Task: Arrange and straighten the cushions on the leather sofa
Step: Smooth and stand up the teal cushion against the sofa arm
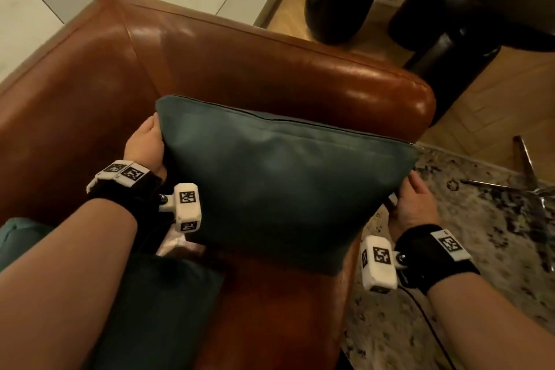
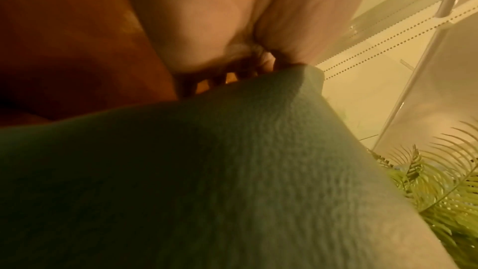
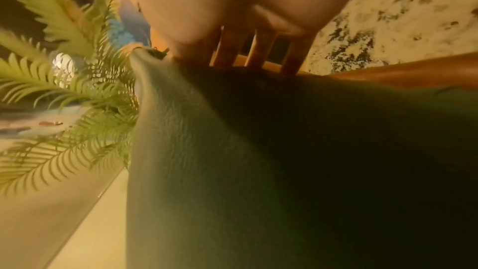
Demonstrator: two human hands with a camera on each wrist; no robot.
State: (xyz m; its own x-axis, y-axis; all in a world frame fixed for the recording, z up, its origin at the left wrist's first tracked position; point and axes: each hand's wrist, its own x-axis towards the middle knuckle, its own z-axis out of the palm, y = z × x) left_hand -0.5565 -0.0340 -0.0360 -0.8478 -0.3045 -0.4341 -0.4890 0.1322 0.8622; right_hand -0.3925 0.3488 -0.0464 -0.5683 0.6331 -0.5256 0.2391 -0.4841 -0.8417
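My hands are on either end of a dark teal cushion [image 1: 282, 186]. It stands on edge over the seat of the brown leather sofa [image 1: 228, 69], close in front of the armrest, zipper seam along its top edge.

My left hand [image 1: 147, 144] grips the cushion's left side near the upper corner; in the left wrist view the fingers [image 2: 261, 62] curl in behind the fabric, thumb on the near face. My right hand [image 1: 413, 204] holds the right side lower down. In the right wrist view its fingers [image 3: 261, 48] run down behind the cushion edge, with the zipper pull at the corner just beside them. Both hands closed around the cushion.

A second teal cushion [image 1: 159, 309] lies flat on the seat under my left forearm, near the front edge. Part of a third teal piece [image 1: 15, 237] shows at far left; I cannot tell what it is.

A patterned rug [image 1: 480, 264] lies right of the sofa, on a wood floor [image 1: 495, 99]. Dark rounded furniture [image 1: 450, 9] stands beyond the armrest. Green fern fronds [image 3: 64, 81] show in both wrist views, behind the cushion.
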